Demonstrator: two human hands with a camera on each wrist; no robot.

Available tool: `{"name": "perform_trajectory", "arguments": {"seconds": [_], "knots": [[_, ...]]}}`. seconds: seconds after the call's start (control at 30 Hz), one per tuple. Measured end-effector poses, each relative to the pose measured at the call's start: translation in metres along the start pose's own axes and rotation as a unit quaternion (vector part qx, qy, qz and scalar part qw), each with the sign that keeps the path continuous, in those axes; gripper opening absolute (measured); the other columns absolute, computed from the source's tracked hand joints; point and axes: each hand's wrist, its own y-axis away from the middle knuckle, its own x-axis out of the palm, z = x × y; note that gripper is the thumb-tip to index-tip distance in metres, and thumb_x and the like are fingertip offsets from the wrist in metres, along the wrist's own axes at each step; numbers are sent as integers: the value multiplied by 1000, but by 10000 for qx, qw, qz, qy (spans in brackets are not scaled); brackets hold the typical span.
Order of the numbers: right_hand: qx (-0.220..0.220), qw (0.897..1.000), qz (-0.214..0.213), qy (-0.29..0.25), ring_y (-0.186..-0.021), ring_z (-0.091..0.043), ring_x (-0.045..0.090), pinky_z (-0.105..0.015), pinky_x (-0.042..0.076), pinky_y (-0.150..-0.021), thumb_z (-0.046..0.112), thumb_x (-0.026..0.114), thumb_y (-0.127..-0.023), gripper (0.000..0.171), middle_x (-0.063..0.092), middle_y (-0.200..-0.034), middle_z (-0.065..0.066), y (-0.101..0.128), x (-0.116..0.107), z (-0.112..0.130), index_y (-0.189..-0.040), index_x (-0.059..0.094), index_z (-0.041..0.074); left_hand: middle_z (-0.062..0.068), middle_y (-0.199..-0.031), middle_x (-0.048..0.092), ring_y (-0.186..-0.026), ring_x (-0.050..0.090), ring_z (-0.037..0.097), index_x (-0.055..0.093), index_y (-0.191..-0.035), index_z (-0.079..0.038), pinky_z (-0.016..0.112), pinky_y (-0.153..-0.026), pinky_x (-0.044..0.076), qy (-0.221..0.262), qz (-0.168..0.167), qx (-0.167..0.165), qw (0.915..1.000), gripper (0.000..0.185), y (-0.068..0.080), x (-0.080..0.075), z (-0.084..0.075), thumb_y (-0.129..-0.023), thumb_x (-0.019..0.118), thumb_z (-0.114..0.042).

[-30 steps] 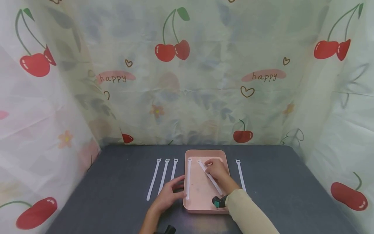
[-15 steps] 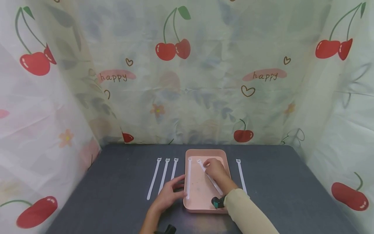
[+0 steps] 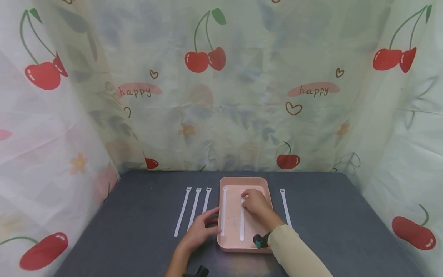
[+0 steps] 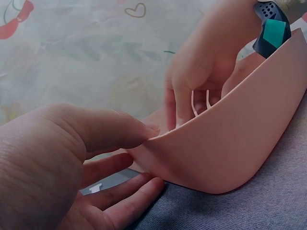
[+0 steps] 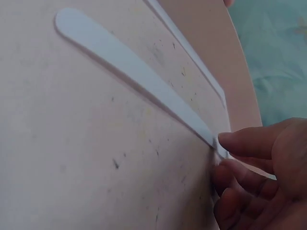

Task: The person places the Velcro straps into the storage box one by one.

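The white strap [image 3: 242, 219] lay flat inside the pink tray [image 3: 263, 184], its long axis running from the near side to the far side, parallel to a second strap [image 3: 223, 211] beside it. The right hand [image 3: 255, 201] pinched the far end of the white strap with its fingertips [image 5: 240, 141]. The left hand [image 3: 200, 230] held the tray's left rim, thumb on the edge, fingers on the desk [image 3: 138, 231].

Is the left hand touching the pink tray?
Touching. The left wrist view shows the left hand with its thumb pressed on the pink tray at its rim and fingers against its base; the head view agrees.
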Motion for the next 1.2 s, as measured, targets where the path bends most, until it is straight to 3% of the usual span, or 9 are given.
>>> {"name": "perform_trajectory", "arguments": {"seconds": [0.23,0.33,0.53,0.8,1.2], "knots": [[-483,9986,-81,220,-83,-22,57,-36,49,-75,10,76,-78,34,67,-97,-8,4,-7,-3,-111,72,5,21,-137,51,-119,55,36,45,-142,1,43,-93,47,-95,-55,-3,9999,68,0,0,0,-80,72,-4],[-647,9973,43,342,-93,-24,60,-39,50,-83,13,79,-76,40,68,-105,-11,4,-9,-4,-115,71,5,21,-137,51,-119,55,36,45,-142,1,41,-93,47,-128,-46,-3,9999,68,0,0,0,-79,72,-3],[-937,9876,370,1208,-114,-31,57,-44,42,-99,26,86,-70,59,66,-120,-12,2,-9,-5,-121,68,5,20,-138,51,-119,55,36,46,-142,1,43,-93,47,-120,-59,-9,9999,68,0,-1,1,-79,72,-4],[-1148,9769,843,1594,-125,-33,47,-48,35,-105,29,84,-73,63,58,-133,-11,4,-8,-2,-128,63,6,20,-139,50,-120,54,37,45,-143,0,47,-95,45,-14,-73,-25,10000,68,0,-1,1,-81,73,-5],[-1361,9729,927,1625,-132,-38,38,-54,29,-105,30,82,-75,63,53,-138,-12,6,-5,10,-129,62,6,26,-140,46,-120,53,40,42,-143,4,27,-88,47,261,137,210,9993,68,2,0,1,-81,70,-1]]}}
